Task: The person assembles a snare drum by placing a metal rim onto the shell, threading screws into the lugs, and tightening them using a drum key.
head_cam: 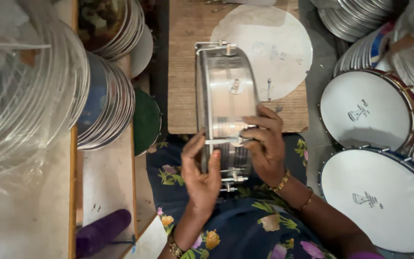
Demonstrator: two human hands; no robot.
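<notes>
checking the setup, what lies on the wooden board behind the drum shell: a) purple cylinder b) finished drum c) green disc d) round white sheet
d: a round white sheet lies flat on the wooden board just beyond the metal drum shell that both hands hold.

Head view, steeply downward, seemingly close.
</notes>
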